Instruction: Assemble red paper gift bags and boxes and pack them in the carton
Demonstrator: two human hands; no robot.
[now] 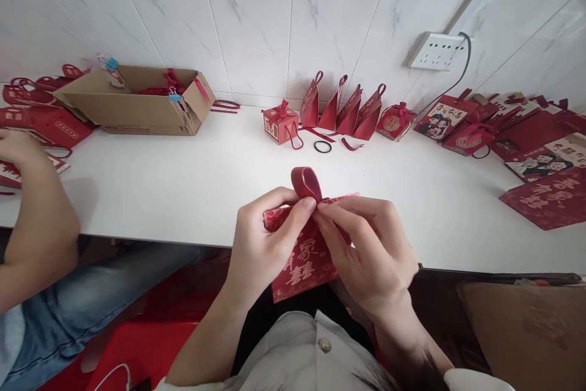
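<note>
Item: red paper gift bag, printed with gold characters, held above the near edge of the white table, over the person's lap. Long axis ran roughly from the lap up and away toward the far wall; the mouth and a dark red ribbon loop pointed away, the loop standing upright just above the fingertips. Left hand pinched the bag's upper left part, thumb and forefinger closed on the top edge at the loop's base. Right hand pinched the same top edge from the right, its fingers meeting the left hand's; both grips were narrow and closed on the bag. The bag's middle lay between the two palms, its lower end below them. Much of the bag's sides sat hidden behind the hands; the ribbon's attachment could not be made out. Along the far edge: a cardboard box toward the far left corner, a small cube box, four upright finished bags, a black hair band. Flat printed sheets lay at the right edge, cut off. Another person's arm rested at the left edge.
</note>
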